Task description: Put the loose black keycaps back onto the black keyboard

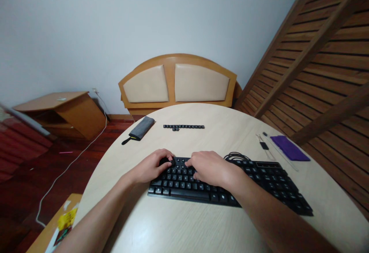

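Note:
A black keyboard [188, 195] lies on the pale round table in front of me, turned slightly. At its upper left corner my left hand [152, 165] has thumb and index finger closed around a small black keycap [173, 162]. My right hand [211, 168] rests over the middle of the keyboard, palm down. Its index finger touches the upper keys and its thumb lies apart, lower on the keys; the other fingers are hidden. Farther back on the table, a row of loose black keycaps [187, 126] stands in line, with a few more just below it.
A grey pouch [143, 127] lies at the table's left. To the right are a purple cloth [290, 148], a small black-bodied wire tool [263, 145] and a thin rod [281, 151]. The coiled cable [238, 156] sits behind the keyboard. A headboard [175, 80] stands beyond the table.

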### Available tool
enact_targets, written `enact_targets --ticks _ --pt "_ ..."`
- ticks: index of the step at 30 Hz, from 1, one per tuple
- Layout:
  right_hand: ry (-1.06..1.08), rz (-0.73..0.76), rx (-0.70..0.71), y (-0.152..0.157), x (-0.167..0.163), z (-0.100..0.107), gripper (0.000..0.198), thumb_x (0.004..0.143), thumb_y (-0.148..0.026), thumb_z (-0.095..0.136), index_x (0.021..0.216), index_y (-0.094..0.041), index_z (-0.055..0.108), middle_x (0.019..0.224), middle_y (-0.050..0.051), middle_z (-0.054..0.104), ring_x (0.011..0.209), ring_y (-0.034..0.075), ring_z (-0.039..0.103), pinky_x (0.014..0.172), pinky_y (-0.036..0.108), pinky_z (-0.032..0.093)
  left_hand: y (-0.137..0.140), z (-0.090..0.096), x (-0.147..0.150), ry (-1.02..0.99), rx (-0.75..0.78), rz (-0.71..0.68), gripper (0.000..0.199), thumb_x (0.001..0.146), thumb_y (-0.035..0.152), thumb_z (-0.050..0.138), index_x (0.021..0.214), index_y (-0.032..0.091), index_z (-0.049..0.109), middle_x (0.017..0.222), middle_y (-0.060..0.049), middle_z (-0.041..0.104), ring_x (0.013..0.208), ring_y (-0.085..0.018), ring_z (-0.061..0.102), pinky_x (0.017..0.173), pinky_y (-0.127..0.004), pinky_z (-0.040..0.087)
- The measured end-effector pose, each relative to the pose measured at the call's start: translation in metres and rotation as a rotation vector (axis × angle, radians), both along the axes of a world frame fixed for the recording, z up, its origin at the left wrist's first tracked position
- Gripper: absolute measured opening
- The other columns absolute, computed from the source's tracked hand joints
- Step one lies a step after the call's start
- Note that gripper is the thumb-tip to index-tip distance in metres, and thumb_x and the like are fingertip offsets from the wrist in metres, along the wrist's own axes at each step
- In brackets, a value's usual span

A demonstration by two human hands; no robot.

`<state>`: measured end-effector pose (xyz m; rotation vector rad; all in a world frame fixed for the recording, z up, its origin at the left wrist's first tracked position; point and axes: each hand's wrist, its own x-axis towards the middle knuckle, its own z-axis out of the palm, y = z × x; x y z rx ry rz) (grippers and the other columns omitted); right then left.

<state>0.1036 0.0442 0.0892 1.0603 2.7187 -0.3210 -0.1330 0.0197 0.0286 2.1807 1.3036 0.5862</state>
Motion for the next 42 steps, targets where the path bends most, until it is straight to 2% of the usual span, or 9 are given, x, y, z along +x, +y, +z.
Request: enact_targets --ticks 10,15,22,31,42 --pt "-0.005 -0.023 0.008 -0.003 -0.001 0.0 0.041 0.084 -0.015 0.062 0.123 -0.026 0.069 0.111 0.011 0.073 0.099 0.029 0.069 0.078 0.035 0.05 -0.002 0.004 -0.002 0.036 0.004 -0.028 0.011 0.095 0.027 0.049 0.099 0.021 0.058 0.118 -0.007 0.066 0.11 -0.021 0.061 0.102 -0.038 0.047" --pt "0.014 -0.028 0.018 -0.004 -0.002 -0.001 0.037 0.085 -0.015 0.062 0.119 -0.024 0.071 0.109 0.011 0.073 0.099 0.029 0.069 0.079 0.034 0.05 -0.003 0.007 -0.001 0.06 0.003 -0.049 0.01 0.094 0.024 0.049 0.097 0.021 0.058 0.122 -0.007 0.064 0.113 -0.022 0.059 0.104 -0.039 0.045" --pt "0.149 0.059 0.02 -0.005 -0.007 -0.008 0.039 0.086 -0.02 0.064 0.125 -0.024 0.067 0.114 0.011 0.069 0.106 0.029 0.065 0.085 0.037 0.051 -0.006 0.007 0.002 0.188 0.076 -0.03 0.014 0.095 0.024 0.048 0.102 0.021 0.06 0.118 -0.009 0.066 0.108 -0.024 0.061 0.101 -0.04 0.047" --pt "0.189 0.098 0.017 -0.01 -0.012 -0.016 0.042 0.089 -0.024 0.062 0.131 -0.024 0.064 0.119 0.013 0.066 0.109 0.031 0.062 0.089 0.042 0.051 -0.01 0.006 0.006 0.314 0.171 -0.043 0.013 0.094 0.019 0.051 0.104 0.019 0.061 0.112 -0.008 0.068 0.1 -0.024 0.065 0.092 -0.038 0.051" --pt "0.137 0.09 0.017 -0.016 -0.014 -0.015 0.047 0.089 -0.026 0.064 0.136 -0.024 0.059 0.125 0.016 0.062 0.114 0.033 0.058 0.092 0.045 0.051 -0.007 0.004 0.003 0.208 0.131 -0.022 0.012 0.094 0.021 0.054 0.1 0.02 0.064 0.118 -0.007 0.069 0.106 -0.023 0.066 0.094 -0.037 0.052"
